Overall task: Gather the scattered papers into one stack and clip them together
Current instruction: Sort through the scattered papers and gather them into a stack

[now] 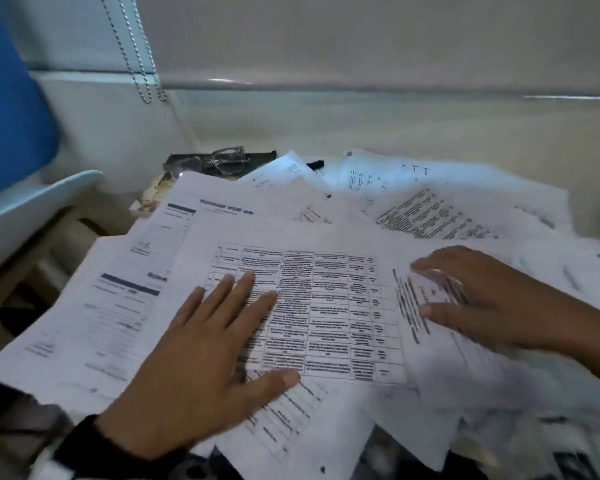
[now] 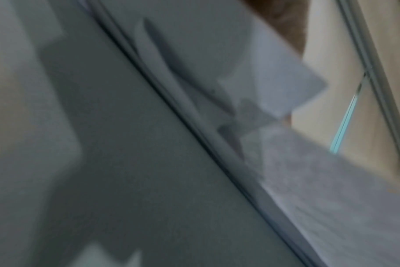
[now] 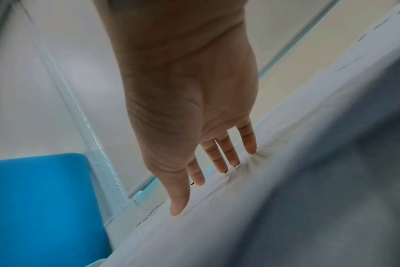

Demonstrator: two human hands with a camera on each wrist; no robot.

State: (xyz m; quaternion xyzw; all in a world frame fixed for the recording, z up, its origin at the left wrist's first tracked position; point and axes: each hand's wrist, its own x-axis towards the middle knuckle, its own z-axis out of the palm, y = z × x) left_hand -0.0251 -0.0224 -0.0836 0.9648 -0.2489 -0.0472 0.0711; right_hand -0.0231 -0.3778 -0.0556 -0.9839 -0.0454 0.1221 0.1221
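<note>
At frame centre the left hand (image 1: 201,355) lies flat, fingers straight, on the scattered papers (image 1: 326,237); the right hand (image 1: 482,292), fingers extended, presses sheets at right.

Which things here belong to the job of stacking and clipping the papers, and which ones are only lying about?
Belong to the job:
- scattered papers, spread over the table
- table-printed sheet, under the left hand
- sheet under the right hand
- black binder clip, at the far edge

Only lying about:
- eyeglasses on a dark case
- blue chair
- blind's bead chain
</note>
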